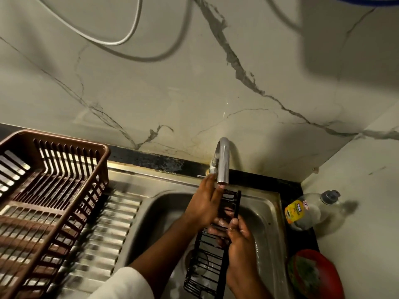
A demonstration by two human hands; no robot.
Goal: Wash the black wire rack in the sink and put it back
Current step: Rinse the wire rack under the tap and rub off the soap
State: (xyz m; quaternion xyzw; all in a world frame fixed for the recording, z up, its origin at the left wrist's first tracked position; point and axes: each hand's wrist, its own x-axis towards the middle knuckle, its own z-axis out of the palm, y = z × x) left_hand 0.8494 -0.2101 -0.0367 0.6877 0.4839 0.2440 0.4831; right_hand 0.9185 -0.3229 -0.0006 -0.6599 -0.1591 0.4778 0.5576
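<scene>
One long black wire rack is held lengthwise over the basin of the single stainless-steel sink, running from six o'clock up to the spout at twelve. The right hand is closed around the rack's right rail near its middle. The left hand lies with flat, extended fingers against the rack's upper end, just beneath the one curved chrome tap. At three o'clock of the sink, on the dark tabletop, one clear plastic dish-liquid bottle lies on its side; its yellow label carries blue lettering too blurred to read. At five o'clock sits one red round bowl. At nine o'clock one brown slatted plastic dish basket rests on the ribbed steel drainboard.
</scene>
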